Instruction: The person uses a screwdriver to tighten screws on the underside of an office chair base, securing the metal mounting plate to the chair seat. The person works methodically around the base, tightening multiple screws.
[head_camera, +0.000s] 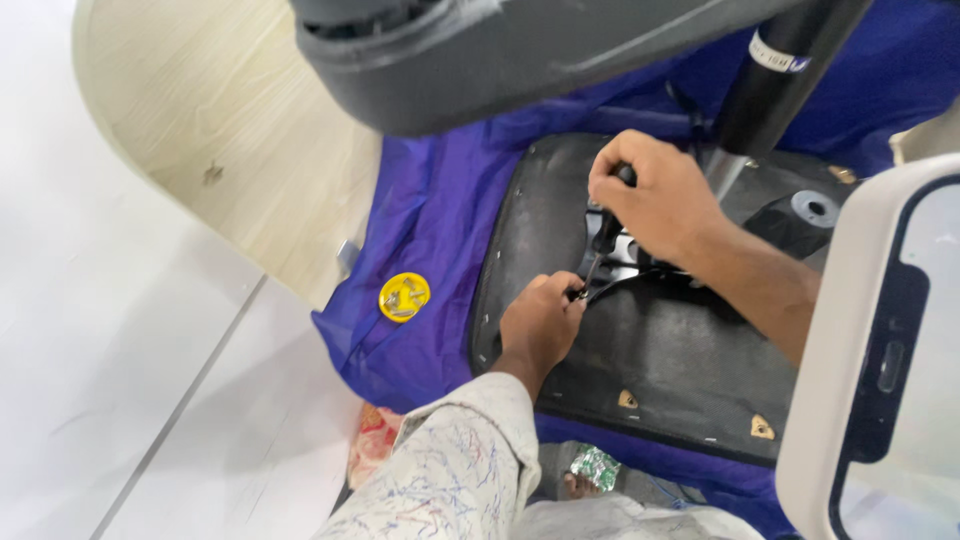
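In the head view, a big flat black chair seat bottom (660, 370) lies upside down on a wrinkled blue cloth (430, 230) spread over the floor. It probably lies this way so the metal part in its middle can be reached from above.

The right hand (655, 195) is closed tight around the black handle of a screwdriver (603, 235). The tool stands almost straight up, and its thin tip points down at the shiny metal plate (628, 255) in the middle of the seat. The left hand (540, 320) is near the tip. Its fingers are pinched narrow on something small and dark right by the tip, maybe to keep it steady. I cannot tell just what it is.

A black and silver chair post (765, 100) sticks up from the far side of the plate, just beside the right hand.

One small round yellow lid (404, 297) sits on the cloth to the left, well apart from the hands. It holds a few little metal bits, likely kept there so they do not get lost.

I count two hands, one screwdriver, one yellow lid and one seat. Two small tan corner pieces (762, 428) show on the near edge of the seat.
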